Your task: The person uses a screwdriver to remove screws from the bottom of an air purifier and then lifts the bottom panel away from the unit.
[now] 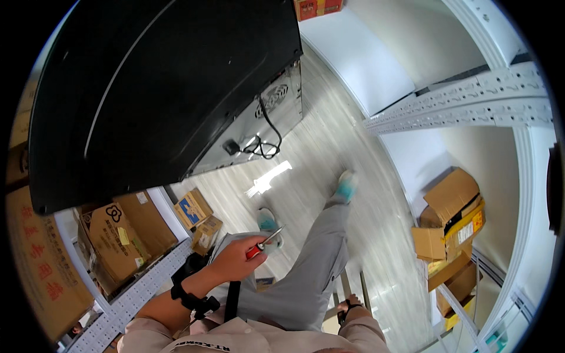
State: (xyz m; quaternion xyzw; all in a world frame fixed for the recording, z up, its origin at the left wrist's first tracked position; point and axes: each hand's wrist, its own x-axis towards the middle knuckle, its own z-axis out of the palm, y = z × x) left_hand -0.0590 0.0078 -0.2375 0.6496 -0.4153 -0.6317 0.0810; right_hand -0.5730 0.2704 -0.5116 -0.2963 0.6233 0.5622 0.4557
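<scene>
My left hand [234, 260] is closed around the red and black handle of a screwdriver [256, 252], its thin metal shaft pointing up and to the right above my left shoe. Low on the right, my right hand [348, 305] hangs beside a pair of metal rails [364, 288]. Its fingers are too small and partly hidden, so I cannot make out whether they grip a rail. Ahead on the left is a large machine [170, 88] with a black top. A black power cord [272, 132] with a plug hangs coiled against its metal side.
At left, a perforated metal shelf [138, 300] and a cardboard box [120, 238] sit close to me. Smaller boxes [193, 209] lie near my feet. On the right, open cartons [450, 229] rest on white shelving [465, 106]. Pale wood-look floor [318, 117] runs between.
</scene>
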